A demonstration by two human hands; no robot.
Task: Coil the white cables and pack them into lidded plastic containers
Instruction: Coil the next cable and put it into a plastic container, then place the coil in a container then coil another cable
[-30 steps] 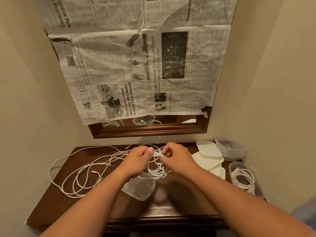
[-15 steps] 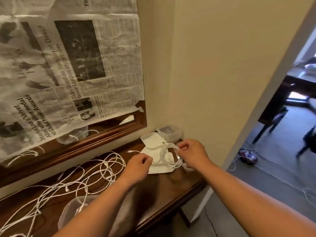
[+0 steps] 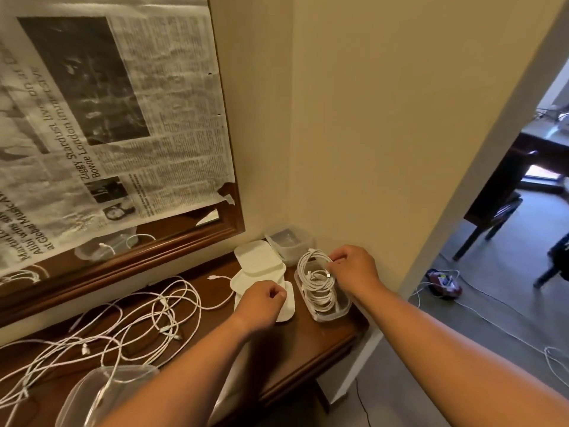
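Table (image 3: pixel 320 343) edge: right hand (image 3: pixel 354 270) pinches coil (image 3: pixel 317 280).

Up and left of your left hand (image 3: pixel 261 298), newspaper (image 3: pixel 123 118) covers a wood-framed mirror (image 3: pixel 172 246). Right of your right hand (image 3: pixel 354 269), past the wall (image 3: pixel 354 118), a power strip (image 3: pixel 443 282) lies on the floor (image 3: pixel 498 309).

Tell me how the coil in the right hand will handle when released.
Likely floppy: the coil sags in uneven loops below the right hand. Probably springs looser once released; no tie shows. Seems light, since a fingertip pinch carries it.
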